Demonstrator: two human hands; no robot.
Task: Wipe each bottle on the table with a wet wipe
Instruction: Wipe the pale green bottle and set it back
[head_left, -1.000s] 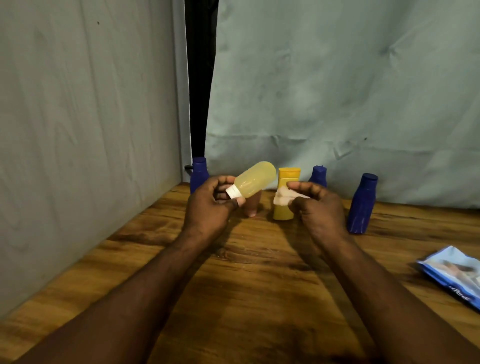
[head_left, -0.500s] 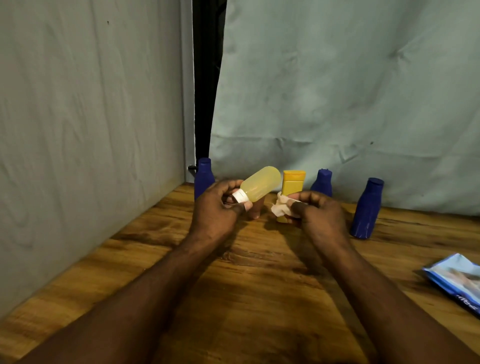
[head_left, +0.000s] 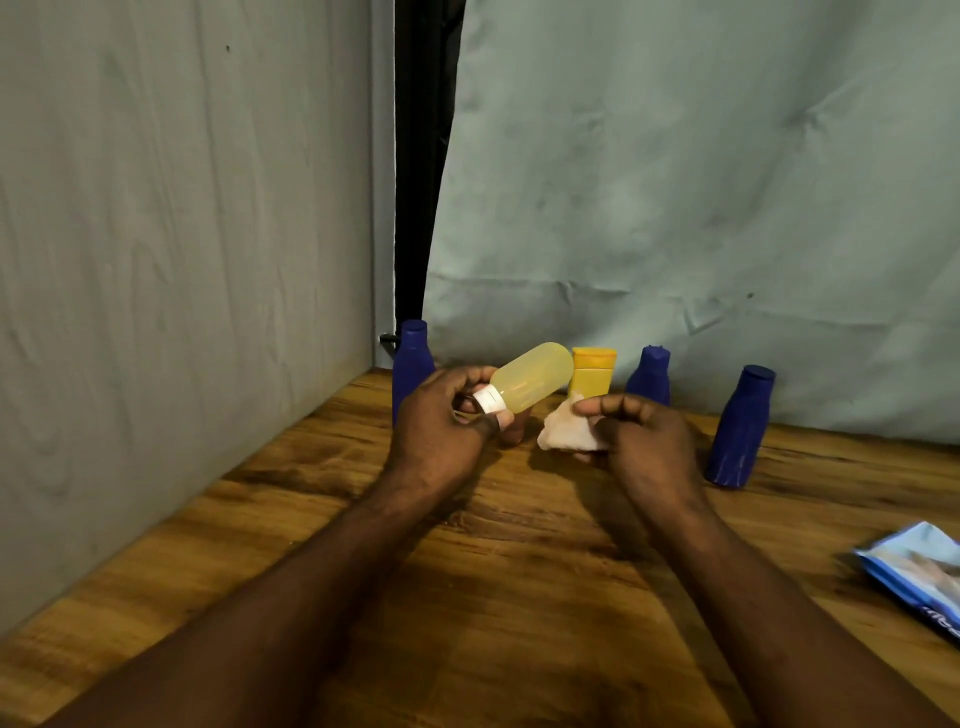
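Note:
My left hand (head_left: 441, 421) grips a pale yellow translucent bottle (head_left: 532, 376) by its white cap end, tilted with its base up and to the right, above the wooden table (head_left: 519, 597). My right hand (head_left: 644, 436) pinches a crumpled white wet wipe (head_left: 563, 434), held just below and right of the bottle, apart from it. Behind them stand a yellow bottle (head_left: 592, 374) and three dark blue bottles: one at the left (head_left: 413, 353), one in the middle (head_left: 652, 376) and one at the right (head_left: 740, 428).
A blue wet-wipe pack (head_left: 919, 577) lies at the table's right edge. A grey wall borders the table on the left and a pale cloth backdrop hangs behind the row of bottles.
My right hand with the wipe has dropped lower and drawn away from the yellow bottle. My left hand has kept its grip on the tilted bottle.

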